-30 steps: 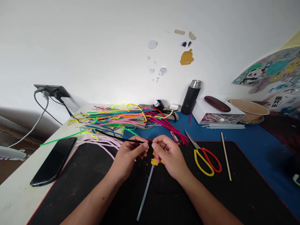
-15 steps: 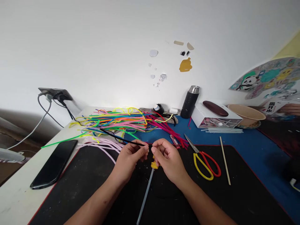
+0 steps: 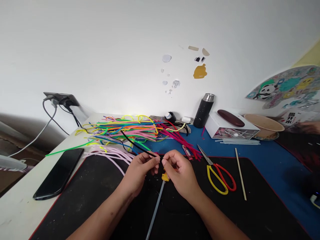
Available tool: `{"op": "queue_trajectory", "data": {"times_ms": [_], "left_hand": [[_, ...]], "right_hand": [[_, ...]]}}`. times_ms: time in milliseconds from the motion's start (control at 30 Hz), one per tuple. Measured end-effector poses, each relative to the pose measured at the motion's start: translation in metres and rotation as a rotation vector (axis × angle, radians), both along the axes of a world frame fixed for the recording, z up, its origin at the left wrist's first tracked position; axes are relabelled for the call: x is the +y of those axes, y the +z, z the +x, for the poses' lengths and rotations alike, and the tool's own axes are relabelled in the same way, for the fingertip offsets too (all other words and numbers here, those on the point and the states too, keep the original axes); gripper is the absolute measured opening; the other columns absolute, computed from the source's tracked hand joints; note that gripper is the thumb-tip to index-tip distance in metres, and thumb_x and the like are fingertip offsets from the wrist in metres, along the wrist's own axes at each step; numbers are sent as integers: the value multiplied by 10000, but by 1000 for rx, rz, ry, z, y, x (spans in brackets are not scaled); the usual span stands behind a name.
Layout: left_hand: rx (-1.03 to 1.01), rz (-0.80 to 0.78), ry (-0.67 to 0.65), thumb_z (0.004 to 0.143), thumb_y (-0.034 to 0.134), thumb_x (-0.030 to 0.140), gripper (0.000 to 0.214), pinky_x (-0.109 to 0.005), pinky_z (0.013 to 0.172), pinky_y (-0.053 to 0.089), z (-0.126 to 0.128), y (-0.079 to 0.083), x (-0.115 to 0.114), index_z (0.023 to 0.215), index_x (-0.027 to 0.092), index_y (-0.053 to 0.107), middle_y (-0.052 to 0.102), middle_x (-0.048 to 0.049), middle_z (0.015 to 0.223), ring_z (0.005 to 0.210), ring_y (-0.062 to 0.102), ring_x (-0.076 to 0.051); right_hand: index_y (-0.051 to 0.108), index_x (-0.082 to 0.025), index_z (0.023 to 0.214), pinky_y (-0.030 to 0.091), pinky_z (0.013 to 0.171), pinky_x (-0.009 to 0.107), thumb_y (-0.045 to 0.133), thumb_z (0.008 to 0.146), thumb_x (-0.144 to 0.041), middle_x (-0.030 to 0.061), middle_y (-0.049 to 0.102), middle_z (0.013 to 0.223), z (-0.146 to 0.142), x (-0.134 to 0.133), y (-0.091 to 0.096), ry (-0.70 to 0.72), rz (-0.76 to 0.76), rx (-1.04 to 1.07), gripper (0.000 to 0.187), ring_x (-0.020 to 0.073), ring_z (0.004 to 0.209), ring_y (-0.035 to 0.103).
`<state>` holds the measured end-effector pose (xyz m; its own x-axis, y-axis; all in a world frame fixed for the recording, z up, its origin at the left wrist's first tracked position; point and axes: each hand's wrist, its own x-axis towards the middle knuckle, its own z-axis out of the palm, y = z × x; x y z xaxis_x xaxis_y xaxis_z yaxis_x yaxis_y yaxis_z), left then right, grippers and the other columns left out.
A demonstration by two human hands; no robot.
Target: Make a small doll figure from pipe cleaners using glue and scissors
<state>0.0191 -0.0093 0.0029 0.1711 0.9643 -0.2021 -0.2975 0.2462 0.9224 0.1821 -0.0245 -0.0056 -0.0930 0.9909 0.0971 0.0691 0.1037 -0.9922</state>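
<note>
A black pipe cleaner [image 3: 135, 144] runs from the upper left into the fingers of my left hand [image 3: 141, 171], which is closed in a pinch on it. Close beside it, my right hand [image 3: 181, 173] pinches the end of the same pipe cleaner between thumb and forefinger. Below the fingertips a yellow tool [image 3: 165, 177], seemingly a glue gun, lies partly hidden by my right hand. A long translucent glue stick [image 3: 156, 208] extends from it toward me over the black mat [image 3: 100, 193].
Coloured pipe cleaners [image 3: 127, 128] lie heaped at the back. Scissors [image 3: 216, 173] and a wooden stick [image 3: 240, 175] lie to the right, a phone [image 3: 58, 175] to the left. Behind stand a flask [image 3: 203, 111], white box [image 3: 215, 125] and bowl [image 3: 263, 122]. Another person's hand [image 3: 310, 127] shows far right.
The free end of the black pipe cleaner has swung up and to the right and now curves more. Both hands keep their pinch nearly in place. The view has shifted slightly.
</note>
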Motion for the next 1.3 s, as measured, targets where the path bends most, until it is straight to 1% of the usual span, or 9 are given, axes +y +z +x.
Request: {"op": "queue_trajectory", "data": {"times_ms": [200, 400, 600, 733, 1000, 1167, 1300], "left_hand": [[-8, 37, 12, 686, 936, 494, 393, -220, 545, 405, 0, 2, -1, 700, 148, 751, 648, -9, 634, 558, 553, -103], [-4, 78, 21, 717, 924, 481, 383, -224, 558, 421, -1, 2, -1, 717, 145, 741, 651, -7, 654, 570, 562, -106], [-9, 101, 21, 750, 904, 473, 363, -226, 552, 401, -1, 1, 0, 735, 147, 744, 651, -5, 642, 558, 547, -102], [2, 100, 22, 736, 908, 475, 367, -231, 552, 402, -1, 2, 1, 729, 149, 740, 651, -7, 646, 556, 542, -105], [44, 116, 15, 747, 897, 476, 355, -239, 564, 424, -1, -1, 0, 759, 156, 743, 658, -10, 651, 578, 564, -122], [52, 114, 23, 721, 910, 493, 370, -235, 556, 424, 0, 0, -1, 775, 160, 758, 652, -9, 623, 574, 562, -126], [69, 119, 28, 721, 906, 501, 371, -241, 554, 428, 0, 0, -1, 782, 164, 762, 652, -12, 614, 570, 564, -133]], "right_hand": [[617, -219, 957, 413, 499, 223, 670, 954, -468, -80, 528, 594, 0, 2, 0, 53, -90, 140, 255, 104, 491, 499], [622, -215, 969, 424, 492, 223, 692, 930, -508, -84, 536, 583, -1, 2, 3, 48, -97, 158, 304, 104, 479, 507], [637, -213, 957, 418, 484, 220, 708, 920, -541, -79, 533, 577, 0, 3, 5, 37, -101, 178, 338, 103, 476, 507], [640, -215, 965, 422, 482, 222, 710, 916, -557, -77, 542, 580, 0, 3, 4, 45, -97, 189, 353, 104, 474, 512], [617, -221, 909, 430, 477, 230, 721, 899, -524, -77, 545, 573, -2, 2, 5, 27, -110, 178, 321, 108, 469, 505], [612, -218, 895, 426, 475, 221, 711, 900, -479, -81, 535, 566, -2, 2, 4, 13, -112, 168, 279, 103, 466, 504], [611, -215, 898, 430, 473, 209, 696, 907, -476, -81, 538, 570, -2, 2, 3, 18, -105, 163, 275, 99, 467, 507]]}}
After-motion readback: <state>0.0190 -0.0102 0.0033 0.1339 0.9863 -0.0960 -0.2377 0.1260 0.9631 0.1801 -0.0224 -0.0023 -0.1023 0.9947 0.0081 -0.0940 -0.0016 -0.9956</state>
